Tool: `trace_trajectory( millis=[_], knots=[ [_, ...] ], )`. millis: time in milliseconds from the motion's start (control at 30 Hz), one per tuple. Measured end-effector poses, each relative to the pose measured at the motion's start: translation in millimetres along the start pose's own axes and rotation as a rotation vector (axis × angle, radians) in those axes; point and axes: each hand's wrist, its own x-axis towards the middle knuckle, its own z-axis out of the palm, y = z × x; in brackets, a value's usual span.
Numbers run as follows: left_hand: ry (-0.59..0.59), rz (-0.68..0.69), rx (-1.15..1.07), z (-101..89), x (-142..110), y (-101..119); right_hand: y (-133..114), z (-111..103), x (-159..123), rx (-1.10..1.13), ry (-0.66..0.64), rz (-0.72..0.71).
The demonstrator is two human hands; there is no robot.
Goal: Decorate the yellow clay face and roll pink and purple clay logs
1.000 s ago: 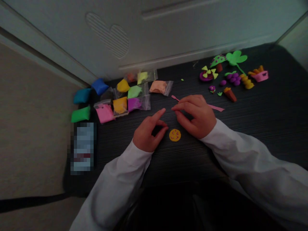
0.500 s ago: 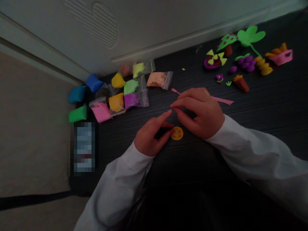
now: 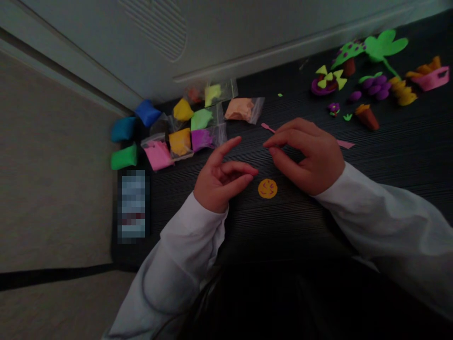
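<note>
A flat yellow clay disc with purple face-like marks lies on the dark table between my hands. My left hand hovers just left of the disc, apart from it. Its index finger stretches out, while the thumb and middle fingertips come close together with nothing visible in them. Above and right of the disc is my right hand, thumb and index finger pinched together. Anything in that pinch is too small to make out. A pink modelling tool lies on the table, partly hidden beneath the right hand.
Several bags of coloured clay, including a pink one, lie at the left. A blurred phone-like object rests near the table's left edge. Clay models stand back right, among them a green clover and a brown cone. A pale panel rises behind.
My left hand has let go of the yellow disc and drawn away left, its index finger lifting from the right fingertips. The right hand keeps its pinch. The whole view has shifted slightly.
</note>
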Motion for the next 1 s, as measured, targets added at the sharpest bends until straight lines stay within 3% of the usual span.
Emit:
trace_trajectory(
  millis=[433, 667, 1000],
  knots=[
    [-0.018, 0.03, -0.02, 0.1, 1.6, 1.5, -4.2, -3.0, -1.2, 0.061, -0.041, -0.054],
    [-0.021, 0.02, -0.11, -1.4, 2.9, -2.9, -4.9, 0.0, -5.6, -0.021, -0.119, -0.227],
    [-0.049, -0.056, -0.236, 1.5, 1.9, -1.3, -1.2, 3.4, -5.2, -0.161, -0.09, -0.229]
  ],
)
